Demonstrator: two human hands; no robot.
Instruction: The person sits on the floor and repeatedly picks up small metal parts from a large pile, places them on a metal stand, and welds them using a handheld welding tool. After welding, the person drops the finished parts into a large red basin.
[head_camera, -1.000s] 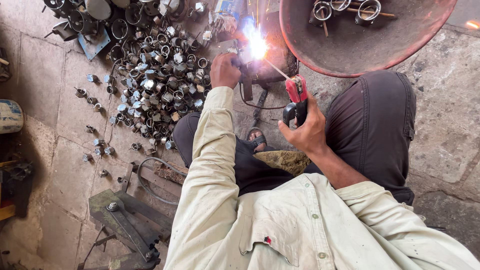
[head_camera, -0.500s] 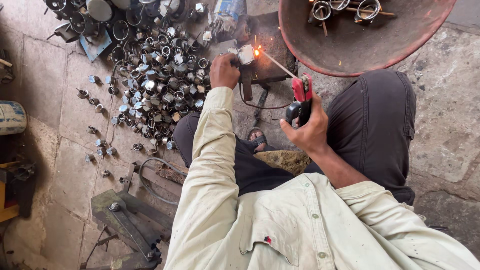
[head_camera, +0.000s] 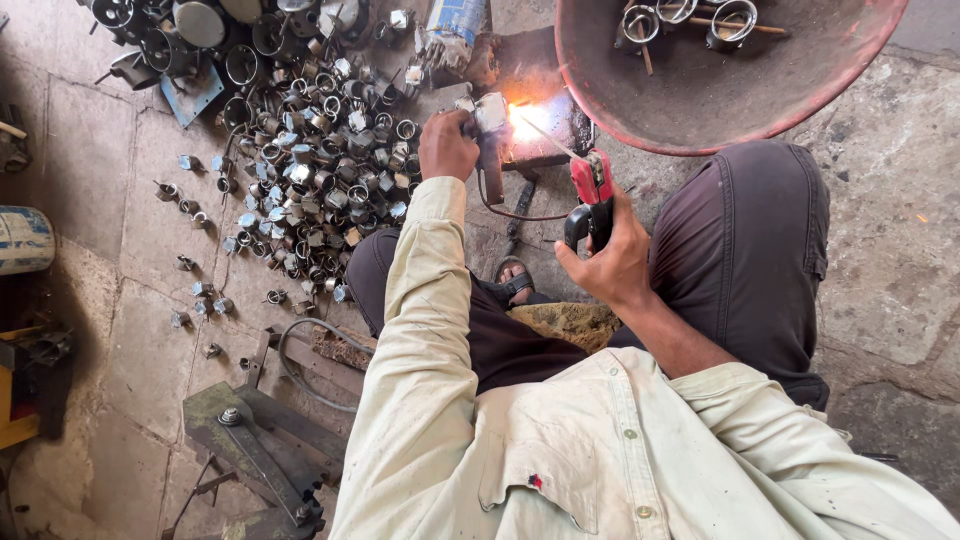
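My left hand (head_camera: 447, 146) grips a small metal part (head_camera: 489, 112) and holds it on a dark metal block (head_camera: 540, 130) on the ground. My right hand (head_camera: 608, 258) is closed around a red and black electrode holder (head_camera: 592, 192). Its thin welding rod (head_camera: 545, 137) slants up left to the part, where a bright orange-white arc glows (head_camera: 522, 122). A black cable (head_camera: 510, 213) loops from the block toward the holder. I squat in dark trousers and a pale long-sleeved shirt.
A large heap of small metal rings and cups (head_camera: 310, 150) lies on the stone floor at the upper left. A big rusty red basin (head_camera: 700, 110) with a few welded pieces sits at the top right. A metal frame (head_camera: 262, 440) lies at the lower left. My sandalled foot (head_camera: 510, 282) shows between my knees.
The arc was very bright a second ago, dimmed to a small spark, and now glows again. Both hands have stayed nearly in place.
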